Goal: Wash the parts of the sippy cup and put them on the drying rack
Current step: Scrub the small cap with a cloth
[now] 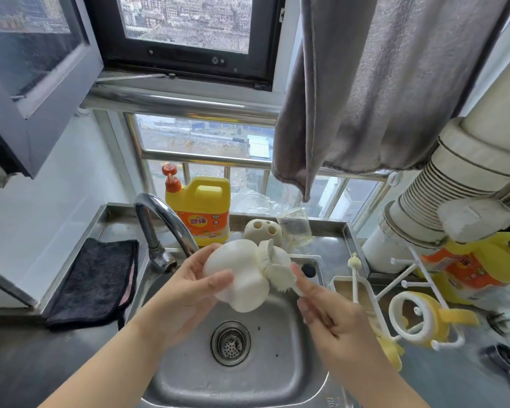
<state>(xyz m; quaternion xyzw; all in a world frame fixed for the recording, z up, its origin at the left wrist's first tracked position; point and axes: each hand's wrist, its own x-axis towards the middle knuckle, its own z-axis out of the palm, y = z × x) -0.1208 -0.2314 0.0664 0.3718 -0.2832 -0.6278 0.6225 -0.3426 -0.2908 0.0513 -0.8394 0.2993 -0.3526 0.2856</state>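
Over the steel sink (289,343), my left hand (189,287) holds a white, bulbous sippy cup part (239,275) covered in foam. My right hand (330,316) grips the handle of a white bristle brush (280,275), whose head presses against the right side of that part. The white drying rack (407,275) stands to the right of the sink, with a yellow handled cup lid (421,319) hung on its pegs and a thin straw brush (354,278) upright in it.
The curved tap (165,222) rises behind my left hand. A yellow detergent jug (200,210), a white holder with holes (262,229) and a clear glass (296,228) line the back ledge. A black cloth (97,281) lies left; a grey towel (380,83) hangs above right.
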